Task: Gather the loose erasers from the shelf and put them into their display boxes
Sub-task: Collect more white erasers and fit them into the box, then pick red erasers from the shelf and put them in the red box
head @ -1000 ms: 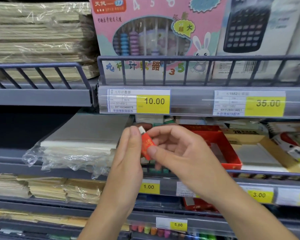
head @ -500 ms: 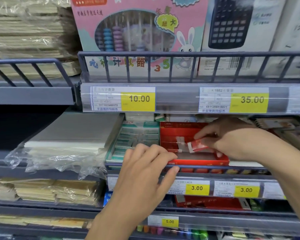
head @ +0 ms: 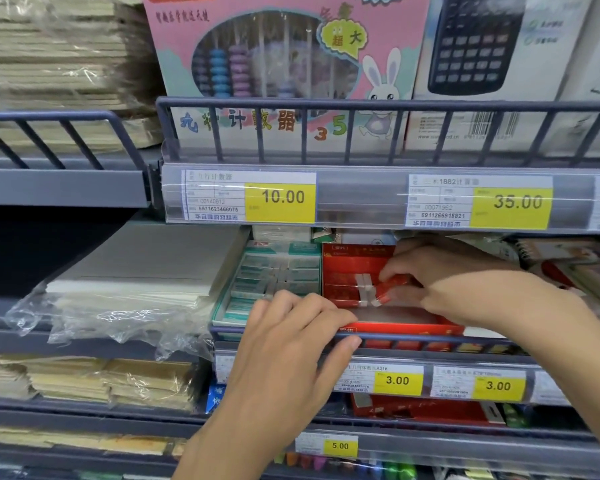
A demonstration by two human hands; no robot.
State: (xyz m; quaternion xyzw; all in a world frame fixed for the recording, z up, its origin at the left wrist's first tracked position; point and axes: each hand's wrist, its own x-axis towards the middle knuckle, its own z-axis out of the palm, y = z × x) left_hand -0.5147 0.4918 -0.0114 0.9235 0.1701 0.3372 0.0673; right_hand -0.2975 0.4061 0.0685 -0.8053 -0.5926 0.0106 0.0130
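Right hand (head: 465, 285) pinching 1 small red-sleeved white eraser (head: 387, 292), lowering it into open red cardboard display box (head: 406, 329) beside rows already packed. Left hand (head: 291, 344), fingers straight, resting on box's front edge & grey wire rail (head: 430, 339). Not yet seated. Green-white box (head: 274, 275) left of red box looks full. More loose erasers? Can't tell.

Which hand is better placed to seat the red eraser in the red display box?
Right. The right hand already pinches the red eraser over the red display box; the left hand only rests on the box's front edge.
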